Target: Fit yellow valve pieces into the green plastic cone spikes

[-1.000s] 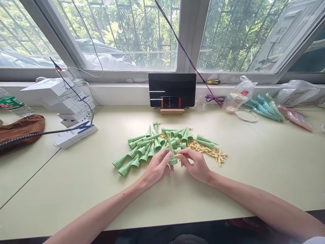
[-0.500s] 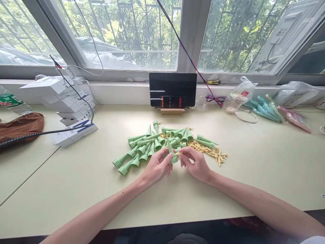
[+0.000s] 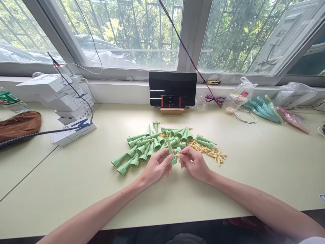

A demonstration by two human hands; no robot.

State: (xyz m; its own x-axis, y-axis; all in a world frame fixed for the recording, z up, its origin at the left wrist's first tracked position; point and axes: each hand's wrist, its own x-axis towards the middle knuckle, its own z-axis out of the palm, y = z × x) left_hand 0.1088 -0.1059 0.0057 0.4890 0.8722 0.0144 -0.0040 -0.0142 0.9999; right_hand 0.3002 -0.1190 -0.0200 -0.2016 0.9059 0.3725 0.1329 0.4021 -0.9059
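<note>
broad, grey-framed glass windows (image 3: 122,30) rise behind a pale yellow-green, flat-topped table (image 3: 228,210). at the left of it stands an uneven stack of white cardboard boxes with blue print (image 3: 69,103), near a crumpled brown cloth item (image 3: 22,127). at the back, a black, glossy rectangular screen (image 3: 175,83) stands upright, and a dark phone with a lit timer display (image 3: 175,101) leans in front of it. to the right of these sits a clear, knotted plastic bag with a red label (image 3: 240,95).

in the middle of the table lies a loose pile of green, ribbed-collared plastic cones (image 3: 141,148), pointing various ways. the left hand (image 3: 156,166) is just in front of the pile, fingers curled behind one upright green plastic cone (image 3: 173,160) and thumb pressed to its near side; the narrow tip points up, leaning slightly left. the right hand (image 3: 196,164) faces it, thumb and forefinger pinching a small, slim yellow piece (image 3: 177,155) at the cone's right side, above the collar. whether its end is inside the cone, i cannot tell. beyond the right hand, short yellow pieces (image 3: 218,155) lie heaped beside the pile.
</note>
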